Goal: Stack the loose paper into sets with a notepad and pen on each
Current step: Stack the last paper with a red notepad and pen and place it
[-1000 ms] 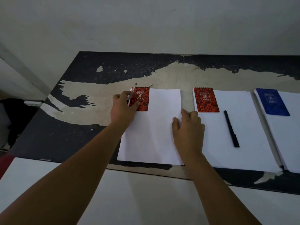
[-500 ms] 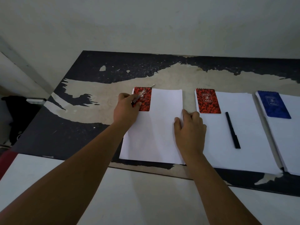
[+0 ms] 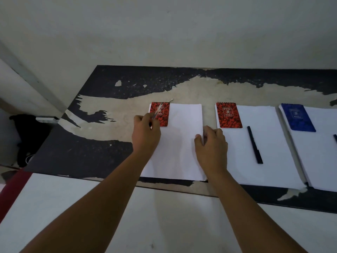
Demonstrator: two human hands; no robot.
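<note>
Dark, badly peeled surface [image 3: 102,150] against a plain pale wall, carrying three paper sets in a row. Leftmost paper stack [image 3: 179,143] topped at its far left corner by a red notepad [image 3: 163,114]. Left hand [image 3: 145,133] closed around a clear pen [image 3: 157,112], pinched between thumb and fingers, barrel slanting up and away to the right so the far end hangs over the red cover. Right hand [image 3: 211,143] laid on the stack's right edge, fingers curled at the margin, apparently steadying the sheets. Middle stack [image 3: 255,147] already furnished: second red notepad [image 3: 228,115] at its far left corner, black pen [image 3: 255,144] lying lengthwise toward the viewer. Third stack [image 3: 321,152] bearing a blue notepad [image 3: 298,117].

Bare paper for the pen lies just right of and nearer than the pinching hand, between the two hands; long axis probably best matched to the black pen's, running toward the near edge. Left hand plainly the one for the job.

Third stack cut off by the right frame border, a dark sliver there possibly its pen. Lower barrel of the clear pen buried in the grip; whether the tip touches the notepad, impossible to tell.
</note>
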